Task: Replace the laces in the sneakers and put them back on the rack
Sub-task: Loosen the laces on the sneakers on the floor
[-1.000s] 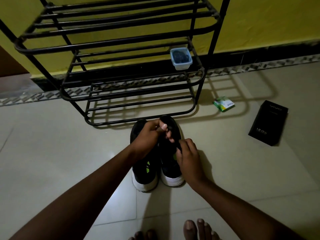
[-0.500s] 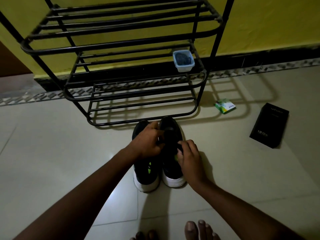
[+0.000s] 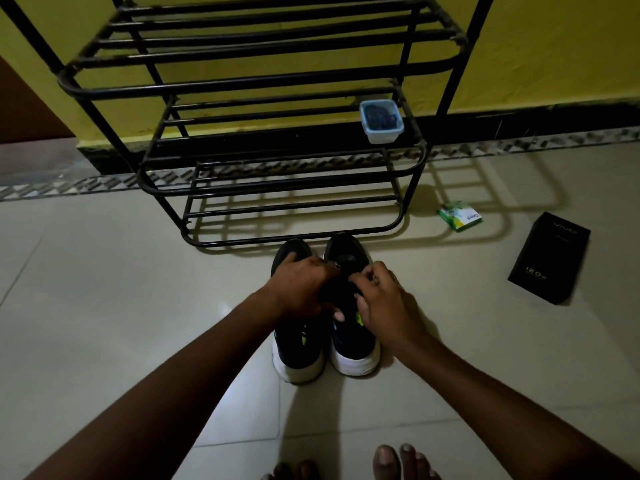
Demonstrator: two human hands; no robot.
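Two black sneakers with white soles stand side by side on the tiled floor, toes toward me, just in front of the black metal rack (image 3: 242,86). My left hand (image 3: 304,289) reaches across the left sneaker (image 3: 298,362); its curled fingers grip at the lacing area of the right sneaker (image 3: 353,344). My right hand (image 3: 384,306) lies over the right sneaker, its fingertips pinching near the top eyelets. The lace is dark and mostly hidden under both hands.
A small plastic tub (image 3: 381,121) with dark contents sits on the rack's middle shelf, at the right. A green packet (image 3: 459,216) and a black phone box (image 3: 550,258) lie on the floor to the right. My bare toes (image 3: 398,462) show at the bottom edge.
My left hand has come down from a raised pinch to the right sneaker's lacing. My right hand has slid up the shoe toward the left hand.
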